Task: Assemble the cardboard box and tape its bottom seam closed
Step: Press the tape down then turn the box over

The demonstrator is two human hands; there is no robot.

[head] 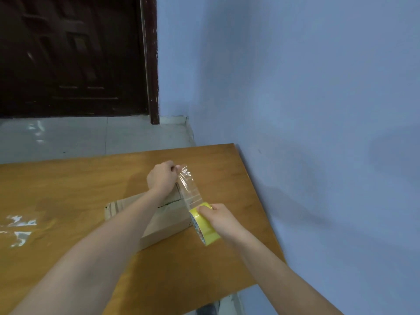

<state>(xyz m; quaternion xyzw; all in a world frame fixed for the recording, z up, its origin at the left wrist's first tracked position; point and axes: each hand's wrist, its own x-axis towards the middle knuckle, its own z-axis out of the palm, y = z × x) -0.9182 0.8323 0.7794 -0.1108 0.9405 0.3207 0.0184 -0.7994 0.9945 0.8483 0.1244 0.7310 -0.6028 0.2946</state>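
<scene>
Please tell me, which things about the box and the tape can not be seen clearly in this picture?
Head view only:
- Box: its middle and any seam are hidden by the left forearm and the tape strip.
- Strip's end: hidden inside the left hand, so the grip is unclear.
- Roll: partly covered by the right hand; the print on its core is too small to read.
- Table: cut off by the left edge.

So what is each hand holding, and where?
Right hand grips the tape roll at its top edge; left hand pinches the free end of the tape strip.

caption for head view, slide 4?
Left hand pulls clear tape from roll in right hand above cardboard box.
</scene>
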